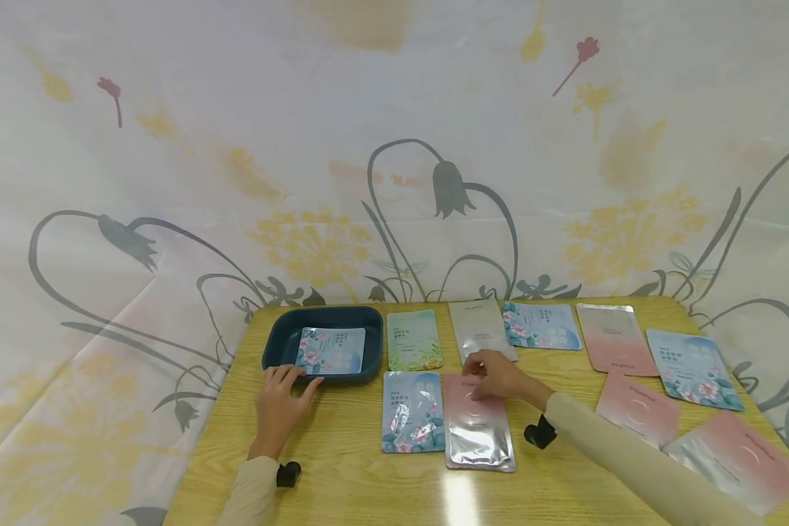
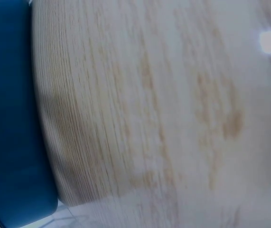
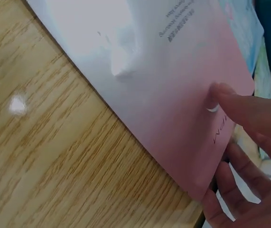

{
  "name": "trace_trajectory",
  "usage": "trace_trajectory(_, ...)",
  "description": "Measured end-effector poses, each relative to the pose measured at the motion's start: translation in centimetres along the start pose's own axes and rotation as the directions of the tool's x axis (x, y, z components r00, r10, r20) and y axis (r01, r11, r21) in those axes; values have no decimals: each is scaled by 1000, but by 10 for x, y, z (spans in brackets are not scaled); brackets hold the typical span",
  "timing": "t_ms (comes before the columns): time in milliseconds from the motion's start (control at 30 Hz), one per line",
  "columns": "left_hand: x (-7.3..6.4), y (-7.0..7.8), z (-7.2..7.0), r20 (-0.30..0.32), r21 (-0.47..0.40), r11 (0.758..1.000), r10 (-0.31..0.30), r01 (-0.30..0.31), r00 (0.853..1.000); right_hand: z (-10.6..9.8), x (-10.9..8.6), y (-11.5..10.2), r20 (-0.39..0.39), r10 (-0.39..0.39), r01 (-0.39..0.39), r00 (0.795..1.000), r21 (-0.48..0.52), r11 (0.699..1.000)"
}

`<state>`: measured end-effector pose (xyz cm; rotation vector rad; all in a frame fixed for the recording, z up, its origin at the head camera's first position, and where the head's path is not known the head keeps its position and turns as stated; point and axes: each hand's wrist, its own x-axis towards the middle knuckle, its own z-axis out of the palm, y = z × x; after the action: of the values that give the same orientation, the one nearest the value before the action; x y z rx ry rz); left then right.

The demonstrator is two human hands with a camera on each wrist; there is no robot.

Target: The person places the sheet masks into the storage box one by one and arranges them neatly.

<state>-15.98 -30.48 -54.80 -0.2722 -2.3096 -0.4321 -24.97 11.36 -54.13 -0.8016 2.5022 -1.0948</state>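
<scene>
A dark blue tray point(image 1: 372, 351) stands at the table's back left, with a blue floral sheet mask packet point(image 1: 332, 351) lying inside. My left hand point(image 1: 281, 405) holds the tray's near-left rim, fingers over the edge and thumb along the outside. In the left wrist view only the tray's wall point(image 2: 14, 109) shows beside the table. With my right hand point(image 1: 500, 378) I pinch the lettered pink end of a pink-and-silver sheet mask packet point(image 1: 476, 431). In the right wrist view the thumb point(image 3: 254, 111) lies on its face and the other fingers are at and under its edge.
Left of the pinched packet lies another blue floral packet point(image 1: 413, 420). Behind are a green packet point(image 1: 414, 340), a silvery packet point(image 1: 478, 329) and a blue one point(image 1: 543, 325). Several pink and blue packets, one a pink packet point(image 1: 618, 340), spread rightward. A patterned curtain point(image 1: 394, 146) hangs behind.
</scene>
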Motion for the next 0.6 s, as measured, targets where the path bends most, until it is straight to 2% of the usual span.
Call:
trace_trajectory(167,0,1,-1,19,3,1000,-20,20,1000,3,2,-4,66,-60,64,996,-63,996)
trace_trajectory(267,1,1,-1,9,2,1000,-14,14,1000,2,2,-3,106,-84,90,991,-48,995)
trace_trajectory(433,-1,-1,2,-26,2,1000,14,-14,1000,1,0,-2,134,-94,97,987,-20,995)
trace_trajectory(600,-1,-2,3,-23,2,1000,14,-14,1000,-2,-1,-4,173,-62,68,983,-30,997)
